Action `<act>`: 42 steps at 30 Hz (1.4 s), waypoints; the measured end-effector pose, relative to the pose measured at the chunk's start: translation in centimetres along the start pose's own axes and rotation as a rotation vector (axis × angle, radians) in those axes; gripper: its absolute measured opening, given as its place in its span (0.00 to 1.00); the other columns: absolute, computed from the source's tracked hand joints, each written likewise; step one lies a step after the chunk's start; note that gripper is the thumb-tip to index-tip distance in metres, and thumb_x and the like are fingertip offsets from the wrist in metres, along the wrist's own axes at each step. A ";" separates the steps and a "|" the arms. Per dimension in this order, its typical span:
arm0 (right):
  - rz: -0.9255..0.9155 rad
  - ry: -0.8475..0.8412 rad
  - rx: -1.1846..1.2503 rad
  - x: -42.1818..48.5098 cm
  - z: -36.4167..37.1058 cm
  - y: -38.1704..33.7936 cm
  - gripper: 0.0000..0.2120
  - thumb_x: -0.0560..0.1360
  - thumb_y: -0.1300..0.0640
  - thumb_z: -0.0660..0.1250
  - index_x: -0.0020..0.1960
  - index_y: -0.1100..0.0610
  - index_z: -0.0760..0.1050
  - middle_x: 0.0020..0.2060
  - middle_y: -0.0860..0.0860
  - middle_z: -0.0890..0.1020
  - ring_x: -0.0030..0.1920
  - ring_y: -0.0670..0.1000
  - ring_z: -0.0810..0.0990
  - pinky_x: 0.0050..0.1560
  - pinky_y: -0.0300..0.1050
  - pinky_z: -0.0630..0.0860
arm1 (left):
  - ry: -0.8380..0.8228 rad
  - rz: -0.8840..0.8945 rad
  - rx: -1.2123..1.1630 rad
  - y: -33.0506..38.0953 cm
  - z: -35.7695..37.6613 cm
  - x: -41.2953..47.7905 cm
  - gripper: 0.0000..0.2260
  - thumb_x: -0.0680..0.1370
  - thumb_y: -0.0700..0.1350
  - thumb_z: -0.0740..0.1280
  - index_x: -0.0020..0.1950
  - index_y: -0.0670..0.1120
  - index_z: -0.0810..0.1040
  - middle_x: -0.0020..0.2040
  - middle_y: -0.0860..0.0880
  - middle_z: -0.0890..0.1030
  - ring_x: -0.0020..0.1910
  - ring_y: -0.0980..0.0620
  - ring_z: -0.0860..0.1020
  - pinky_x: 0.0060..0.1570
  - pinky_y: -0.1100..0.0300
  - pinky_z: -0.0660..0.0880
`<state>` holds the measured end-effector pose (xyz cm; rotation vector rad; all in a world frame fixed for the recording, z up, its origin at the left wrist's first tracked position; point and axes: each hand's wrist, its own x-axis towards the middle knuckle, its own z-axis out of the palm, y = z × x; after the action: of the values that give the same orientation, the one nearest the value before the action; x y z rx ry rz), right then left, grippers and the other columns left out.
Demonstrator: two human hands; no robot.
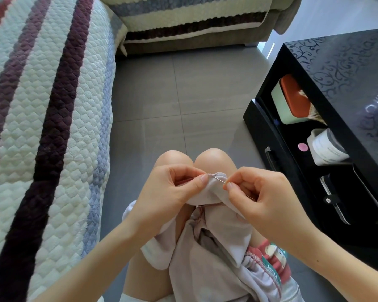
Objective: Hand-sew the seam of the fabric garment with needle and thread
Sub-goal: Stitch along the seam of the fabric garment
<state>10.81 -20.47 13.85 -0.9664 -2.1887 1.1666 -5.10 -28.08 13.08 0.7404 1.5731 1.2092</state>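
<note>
Over grey tiles, left hand pinches garment, right hand needle.

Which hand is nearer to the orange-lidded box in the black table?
Right. The right hand, pinching the needle, is on the side of the cloth facing the box; the left hand, holding the cloth, lies farther off, toward the striped sofa.

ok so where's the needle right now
In the head view the needle lies low centre, just below the knees. The right hand pinches its right end, and its tip is in the garment edge that the left hand holds.
</note>
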 end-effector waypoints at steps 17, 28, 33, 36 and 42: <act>-0.023 -0.050 -0.132 0.6 -0.2 0.2 0.12 0.70 0.58 0.62 0.30 0.64 0.73 0.23 0.52 0.70 0.24 0.48 0.66 0.25 0.40 0.63 | 0.028 0.153 0.162 -0.1 0.3 -0.2 0.04 0.75 0.40 0.71 0.42 0.46 0.85 0.40 0.52 0.85 0.42 0.59 0.83 0.43 0.69 0.75; -0.026 -0.096 -0.173 0.9 -0.1 0.2 0.12 0.69 0.57 0.61 0.31 0.64 0.72 0.22 0.53 0.69 0.26 0.53 0.65 0.27 0.51 0.65 | -0.019 0.213 0.283 -0.2 0.3 -0.1 0.03 0.75 0.40 0.72 0.44 0.45 0.85 0.40 0.53 0.85 0.42 0.58 0.83 0.45 0.68 0.77; -0.033 -0.110 -0.140 0.9 -0.4 0.4 0.11 0.70 0.58 0.62 0.33 0.62 0.75 0.22 0.50 0.69 0.26 0.52 0.67 0.26 0.44 0.65 | -0.038 0.184 0.249 0.0 0.4 -0.2 0.03 0.74 0.42 0.72 0.44 0.46 0.85 0.40 0.53 0.86 0.43 0.59 0.83 0.45 0.68 0.77; -0.022 -0.100 -0.039 0.9 -0.9 0.4 0.09 0.70 0.59 0.63 0.33 0.60 0.78 0.21 0.52 0.69 0.25 0.47 0.64 0.26 0.36 0.61 | -0.018 0.166 0.238 0.1 0.3 -0.2 0.04 0.75 0.41 0.71 0.44 0.45 0.85 0.40 0.53 0.85 0.41 0.61 0.82 0.43 0.70 0.75; 0.036 -0.177 0.143 0.9 -1.5 0.5 0.09 0.70 0.58 0.64 0.35 0.62 0.79 0.26 0.63 0.74 0.26 0.50 0.67 0.28 0.46 0.65 | -0.041 0.107 0.177 0.1 0.3 -0.3 0.04 0.75 0.42 0.70 0.44 0.43 0.85 0.40 0.51 0.86 0.41 0.59 0.83 0.42 0.68 0.75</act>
<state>11.42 -18.81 14.33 -0.8740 -2.1940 1.4543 -4.71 -28.19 13.25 0.9684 1.6383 1.1337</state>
